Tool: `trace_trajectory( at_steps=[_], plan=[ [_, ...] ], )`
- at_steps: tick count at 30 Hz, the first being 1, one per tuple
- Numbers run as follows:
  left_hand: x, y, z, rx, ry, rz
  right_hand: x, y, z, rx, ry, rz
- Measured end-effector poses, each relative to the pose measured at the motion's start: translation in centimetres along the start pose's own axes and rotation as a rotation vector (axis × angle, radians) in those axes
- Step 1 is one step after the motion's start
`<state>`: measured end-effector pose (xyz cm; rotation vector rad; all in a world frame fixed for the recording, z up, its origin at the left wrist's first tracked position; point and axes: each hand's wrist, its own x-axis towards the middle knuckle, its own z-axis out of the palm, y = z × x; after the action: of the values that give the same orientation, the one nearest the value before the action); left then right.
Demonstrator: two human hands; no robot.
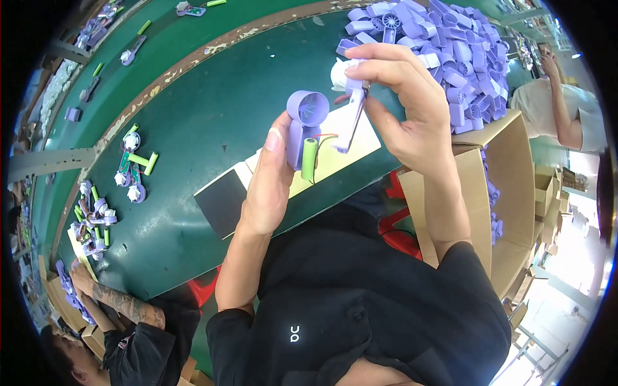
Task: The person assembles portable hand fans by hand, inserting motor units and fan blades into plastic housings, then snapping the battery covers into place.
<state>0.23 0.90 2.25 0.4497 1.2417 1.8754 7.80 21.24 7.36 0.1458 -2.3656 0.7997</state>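
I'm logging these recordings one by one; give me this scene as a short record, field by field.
Left hand: holds purple round-topped shell
Beside shell: green cylinder, near upright
Right hand: holds white-and-purple part
Surface: green table
Table left: small purple-and-white assemblies
Table far right: pile of purple pieces
Right side: open cardboard box
Lower left: another person's arm

Lavender is shared by the ring-topped casing [296, 133] and heaped casings [460, 55]; the battery [309, 159] is coloured lime green. The tabletop [232, 109] is coloured deep green, the box [447, 206] plain tan, the shirt [399, 296] black.
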Motion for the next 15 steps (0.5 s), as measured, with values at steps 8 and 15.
trace_trajectory(
  at_steps=[8,15],
  plan=[
    [-0.3,-0.4,-0.5,-0.019,0.007,-0.003,0.0,0.7,0.7,0.079,0.029,0.138],
    [0.0,-0.9,-1.0,-0.041,-0.020,0.014,0.0,0.7,0.9,0.018,0.042,0.116]
  ],
)
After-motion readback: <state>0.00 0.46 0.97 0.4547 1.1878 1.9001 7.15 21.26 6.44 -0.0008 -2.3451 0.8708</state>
